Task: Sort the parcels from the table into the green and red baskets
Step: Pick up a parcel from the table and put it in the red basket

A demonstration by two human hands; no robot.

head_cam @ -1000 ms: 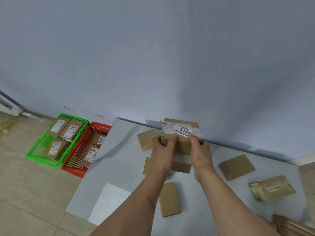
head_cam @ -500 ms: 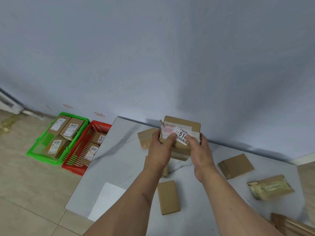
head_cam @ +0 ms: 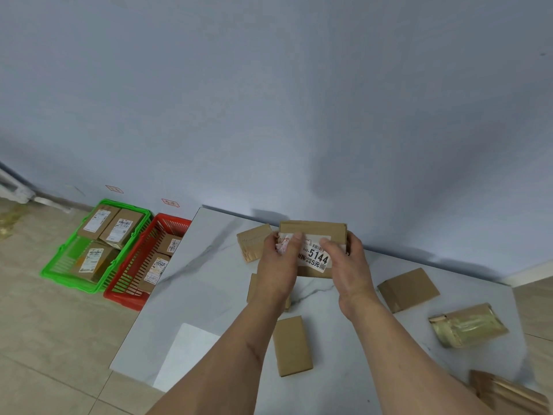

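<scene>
Two hands (head_cam: 276, 265) (head_cam: 348, 265) gripping parcel (head_cam: 314, 230), loose boxes (head_cam: 291, 344) around

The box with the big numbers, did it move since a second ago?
Yes. The box has been tipped back toward the person, so its white label now faces the camera and reads 5144. Both the left hand and the right hand kept their grip throughout. The green basket, the red basket and the table's other parcels stayed put.

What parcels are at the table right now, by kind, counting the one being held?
Plain cardboard boxes lying on the table: 4
Labelled cardboard box held by left hand and right hand: 1
Shiny padded bags: 2
Total: 7
</scene>
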